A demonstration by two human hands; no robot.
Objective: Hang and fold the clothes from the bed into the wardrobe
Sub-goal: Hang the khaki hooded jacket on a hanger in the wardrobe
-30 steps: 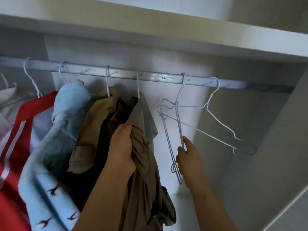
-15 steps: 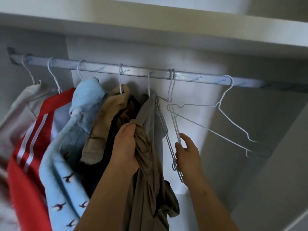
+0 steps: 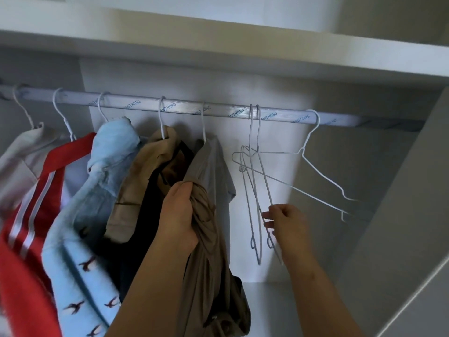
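Note:
My left hand grips a bunched taupe garment that hangs down in front of the wardrobe. To its right, my right hand pinches the lower wire of one of two empty white wire hangers hooked side by side on the silver rail. A third empty white hanger hangs further right, turned sideways. On the rail's left half hang a grey shirt, a tan and black garment, a light blue bird-print garment, a red striped top and a pale garment.
A white shelf runs above the rail. The wardrobe's right side wall stands close to the third hanger. Between the grey shirt and that wall only the empty hangers occupy the rail. A white floor panel lies below.
The view has shifted, so the rail's contents sit further right in frame. My right hand has risen slightly and spread the two empty hangers apart. The left hand keeps the garment.

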